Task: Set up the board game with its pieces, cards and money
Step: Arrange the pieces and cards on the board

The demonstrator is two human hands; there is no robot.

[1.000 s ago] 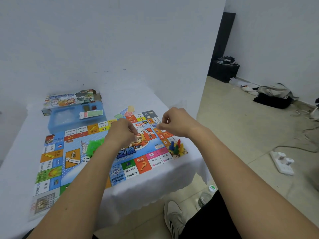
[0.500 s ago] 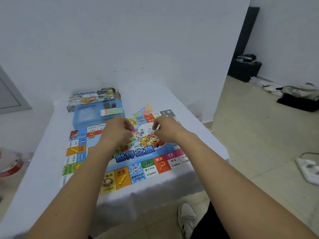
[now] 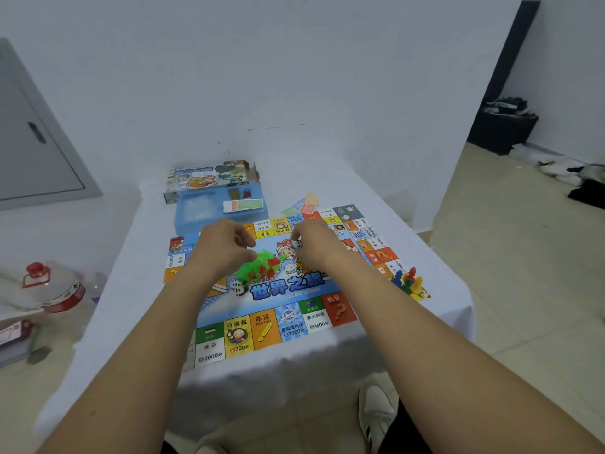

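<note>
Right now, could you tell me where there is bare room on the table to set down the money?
Bare cloth lies left of the board, and right of the fanned cards. The board's middle is crowded: houses, both hands.

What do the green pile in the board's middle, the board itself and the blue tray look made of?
Green pile: translucent moulded plastic, glossy, with red bits mixed in. Board: probably printed paper or thin card, lying flat with slight sheen. Blue tray: likely thin formed plastic with moulded compartments.
</note>
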